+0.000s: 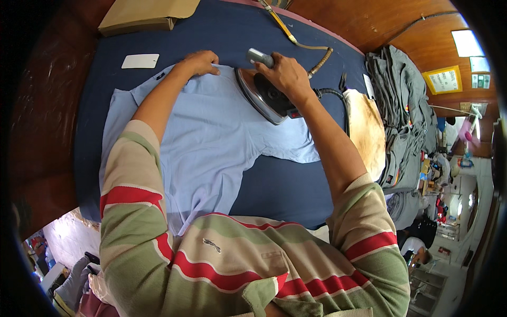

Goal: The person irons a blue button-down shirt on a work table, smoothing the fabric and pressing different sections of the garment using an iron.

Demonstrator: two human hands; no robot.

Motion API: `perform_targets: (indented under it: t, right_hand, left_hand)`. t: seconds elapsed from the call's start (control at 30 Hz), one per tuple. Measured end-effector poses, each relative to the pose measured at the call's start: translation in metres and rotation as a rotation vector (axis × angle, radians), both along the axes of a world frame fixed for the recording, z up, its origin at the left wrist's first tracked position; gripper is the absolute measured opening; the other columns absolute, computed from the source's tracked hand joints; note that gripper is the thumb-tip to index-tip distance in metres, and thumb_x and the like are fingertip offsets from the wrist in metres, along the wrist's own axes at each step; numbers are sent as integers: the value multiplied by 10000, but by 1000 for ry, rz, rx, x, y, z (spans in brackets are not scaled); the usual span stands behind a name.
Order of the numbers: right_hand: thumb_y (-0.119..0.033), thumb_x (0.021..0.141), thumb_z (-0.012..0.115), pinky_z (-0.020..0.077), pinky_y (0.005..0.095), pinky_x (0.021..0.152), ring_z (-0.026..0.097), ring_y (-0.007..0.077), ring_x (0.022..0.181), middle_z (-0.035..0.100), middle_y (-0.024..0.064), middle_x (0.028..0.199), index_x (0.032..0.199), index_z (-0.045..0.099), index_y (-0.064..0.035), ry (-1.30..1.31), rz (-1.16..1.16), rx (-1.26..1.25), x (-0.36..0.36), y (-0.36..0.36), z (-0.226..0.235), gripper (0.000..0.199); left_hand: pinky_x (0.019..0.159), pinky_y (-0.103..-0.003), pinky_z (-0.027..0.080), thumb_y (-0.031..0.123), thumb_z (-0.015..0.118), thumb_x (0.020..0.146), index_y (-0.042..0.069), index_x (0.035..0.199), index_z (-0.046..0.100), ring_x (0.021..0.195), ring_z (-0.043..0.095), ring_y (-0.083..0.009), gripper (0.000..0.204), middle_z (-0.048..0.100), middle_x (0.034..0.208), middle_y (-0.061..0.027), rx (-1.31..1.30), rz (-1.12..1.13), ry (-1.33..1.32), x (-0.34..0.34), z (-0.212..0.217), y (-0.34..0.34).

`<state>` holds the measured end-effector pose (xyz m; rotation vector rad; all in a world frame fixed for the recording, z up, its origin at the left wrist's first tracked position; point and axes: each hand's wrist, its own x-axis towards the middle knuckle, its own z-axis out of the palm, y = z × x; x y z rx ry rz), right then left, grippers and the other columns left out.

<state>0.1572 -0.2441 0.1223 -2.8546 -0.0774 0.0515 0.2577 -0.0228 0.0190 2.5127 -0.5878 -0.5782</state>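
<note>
**Hot Work at the Bench: An Iron Over Light Blue Cloth**

A person's right hand (285, 76) wraps its fingers around the grey handle of an iron (270, 94), dark-bodied with a shiny metal rim. The iron is over the upper part of a light blue shirt (206, 132); its underside is hidden, so full contact with the cloth cannot be told. The left hand (199, 63) rests at the shirt's upper edge, fingers bent and close together; whether they pinch the fabric cannot be told.

The shirt, thin and softly creased, lies spread on a bench (282, 185) covered in dark blue cloth, partly hidden by the left arm and the wearer's striped knit top (232, 248). Above the left forearm lies a white card (140, 61). Farther up, a brown cardboard box (142, 16) is cut off by the top edge, its inside hidden from view.

To the right of the iron, a ribbed hose (321, 62) curves over the bench, near a cream pad (364, 137) with brown stains. Beyond it rises a folded heap of grey clothes (404, 116). Past the heap, small goods crowd a room too small and blurred to make out.
</note>
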Motion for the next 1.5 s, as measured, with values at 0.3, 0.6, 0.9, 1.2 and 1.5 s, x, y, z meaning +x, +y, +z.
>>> perform_targets:
  t: [0.3, 0.6, 0.9, 1.2, 1.5]
  right_hand:
    - [-507, 784, 555, 505, 423, 685, 635, 355, 745, 641, 198, 742, 884, 623, -19, 17, 10, -17, -10, 11, 2, 502]
    - [-496, 794, 553, 494, 428, 727, 625, 383, 818, 638, 237, 833, 951, 607, -5, -2, -100, 35, -5, 10, 0, 518]
    - [-399, 796, 578, 467, 406, 755, 622, 375, 786, 618, 244, 818, 992, 564, 34, 183, 89, 164, -67, -6, 4, 476]
    - [-383, 824, 566, 467, 421, 749, 611, 414, 829, 607, 290, 855, 975, 548, 54, 160, 44, 147, -51, 6, 5, 462]
    - [-404, 792, 575, 461, 440, 811, 574, 430, 945, 601, 300, 947, 1011, 535, 52, -16, -99, 219, 23, 5, -26, 507]
  left_hand:
    - [712, -373, 453, 287, 722, 703, 63, 847, 635, 829, 606, -267, 280, 645, 828, -118, 8, 14, 26, -8, 13, -2]
    - [867, -432, 344, 271, 644, 776, 144, 991, 562, 987, 512, -209, 263, 549, 979, -28, 26, 371, -700, -122, -13, -40]
    - [841, -396, 341, 233, 592, 821, 124, 922, 557, 931, 511, -215, 153, 543, 929, -26, -76, 401, -701, -135, -34, -19]
    - [838, -393, 365, 220, 595, 817, 98, 871, 562, 884, 531, -241, 138, 555, 870, -39, -149, 458, -722, -133, -38, -15]
    - [817, -395, 378, 200, 606, 806, 100, 860, 553, 872, 538, -240, 125, 558, 871, -37, -146, 433, -753, -138, -37, -24]
